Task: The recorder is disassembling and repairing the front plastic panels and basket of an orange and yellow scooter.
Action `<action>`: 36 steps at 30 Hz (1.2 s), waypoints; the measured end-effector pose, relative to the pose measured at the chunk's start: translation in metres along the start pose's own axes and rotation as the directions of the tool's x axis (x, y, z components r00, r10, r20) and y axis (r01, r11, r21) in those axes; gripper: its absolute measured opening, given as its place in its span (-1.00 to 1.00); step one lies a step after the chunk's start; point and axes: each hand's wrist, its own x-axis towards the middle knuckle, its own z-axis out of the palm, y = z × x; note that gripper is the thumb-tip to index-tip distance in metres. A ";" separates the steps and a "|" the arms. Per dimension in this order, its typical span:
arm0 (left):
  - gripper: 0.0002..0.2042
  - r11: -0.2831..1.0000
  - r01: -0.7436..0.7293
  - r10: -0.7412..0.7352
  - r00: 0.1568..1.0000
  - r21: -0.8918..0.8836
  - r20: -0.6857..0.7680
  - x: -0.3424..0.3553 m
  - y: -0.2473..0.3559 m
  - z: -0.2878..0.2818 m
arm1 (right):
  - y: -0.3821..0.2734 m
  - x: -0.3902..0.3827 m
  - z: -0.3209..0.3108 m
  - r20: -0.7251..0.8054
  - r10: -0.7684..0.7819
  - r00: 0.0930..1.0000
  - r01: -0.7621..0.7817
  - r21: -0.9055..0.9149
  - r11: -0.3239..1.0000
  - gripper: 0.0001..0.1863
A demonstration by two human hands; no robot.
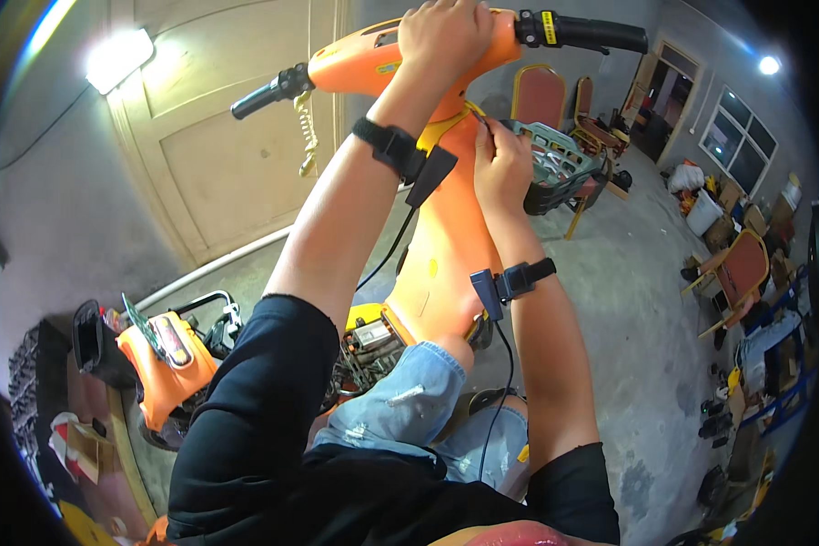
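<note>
An orange scooter front (441,241) stands before me, with a long body panel rising to an orange handlebar cover (359,62). My left hand (444,38) lies over the top of that cover, its fingers curled round the far edge and partly cut off by the frame. Just below the cover, my right hand (505,171) is closed in a pinch beside the yellow trim (432,136) at the neck. A thin dark piece (480,117) pokes out from its fingertips toward the trim; its kind is too small to make out. Black grips (601,34) stick out at both ends.
Behind my right hand, a green plastic crate (555,150) sits beside chairs (539,94). Another orange vehicle part (166,364) stands at left. Exposed scooter parts (370,350) show near my knee. Chairs, boxes and clutter line the right side. A wooden door (232,155) is behind.
</note>
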 end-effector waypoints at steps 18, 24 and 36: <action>-0.79 0.980 -0.177 0.134 0.920 -0.085 -0.368 -0.043 -0.003 0.008 | 0.005 0.024 0.023 -0.034 0.202 0.979 -0.201 0.036 0.979 -0.84; -0.79 0.978 -0.170 0.109 0.914 -0.124 -0.390 -0.044 0.007 -0.001 | 0.009 0.022 0.029 -0.053 0.156 0.986 -0.156 0.002 0.988 -0.84; -0.76 0.970 -0.187 0.111 0.909 -0.156 -0.401 -0.047 0.003 0.003 | 0.011 0.021 0.034 -0.086 0.153 0.984 -0.152 0.016 0.988 -0.84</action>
